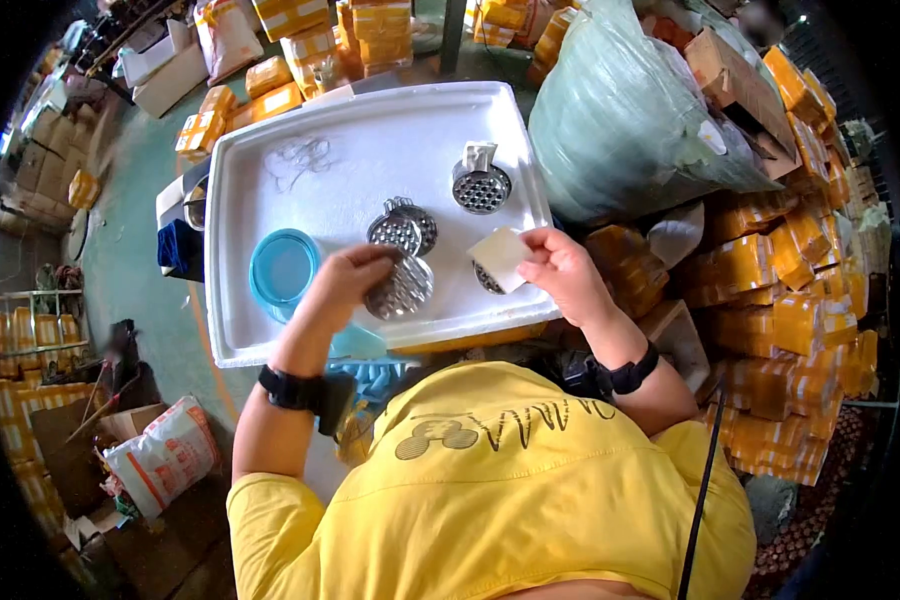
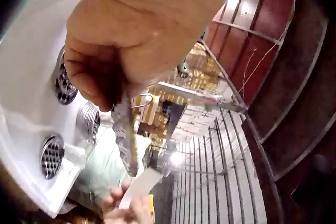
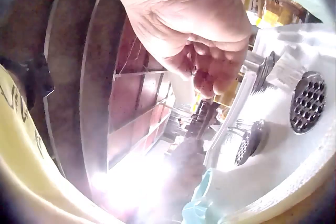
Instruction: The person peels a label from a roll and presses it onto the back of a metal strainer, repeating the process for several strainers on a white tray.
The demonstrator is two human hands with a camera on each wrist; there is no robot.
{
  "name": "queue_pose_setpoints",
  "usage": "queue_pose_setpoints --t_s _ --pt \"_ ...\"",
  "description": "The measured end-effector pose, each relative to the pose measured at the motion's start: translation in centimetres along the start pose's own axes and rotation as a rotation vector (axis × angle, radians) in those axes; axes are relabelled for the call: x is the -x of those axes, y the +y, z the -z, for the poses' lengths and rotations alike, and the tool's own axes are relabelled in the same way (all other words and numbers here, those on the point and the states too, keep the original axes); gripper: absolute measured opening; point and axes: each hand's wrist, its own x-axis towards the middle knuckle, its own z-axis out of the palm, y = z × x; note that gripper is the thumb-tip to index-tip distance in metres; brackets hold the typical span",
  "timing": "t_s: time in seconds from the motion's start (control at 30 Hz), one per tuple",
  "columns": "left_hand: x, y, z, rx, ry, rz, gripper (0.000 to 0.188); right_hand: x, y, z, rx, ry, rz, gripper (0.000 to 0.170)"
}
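Note:
My left hand pinches the edge of a round perforated metal disc, held above the white foam tray. In the left wrist view that disc is seen nearly edge-on below the fingers. Between thumb and fingers, my right hand holds a pale square card, which partly covers another disc beneath it. More perforated discs lie in the tray's middle, beside the left hand. Farther back rests a disc with a small pale packet at its top.
At the tray's left side stands a round blue container. Thin loose strands lie at the tray's back left. A large green plastic bag and stacked orange-taped parcels are on the right.

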Motion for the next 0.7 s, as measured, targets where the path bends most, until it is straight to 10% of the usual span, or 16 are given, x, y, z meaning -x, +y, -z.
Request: queue_pose_setpoints --t_s 0.7 --pt "3.1 -1.2 -4.3 0.451 -0.332 0.173 0.024 -2.5 -2.4 -2.8 0.168 -0.498 -0.315 0.04"
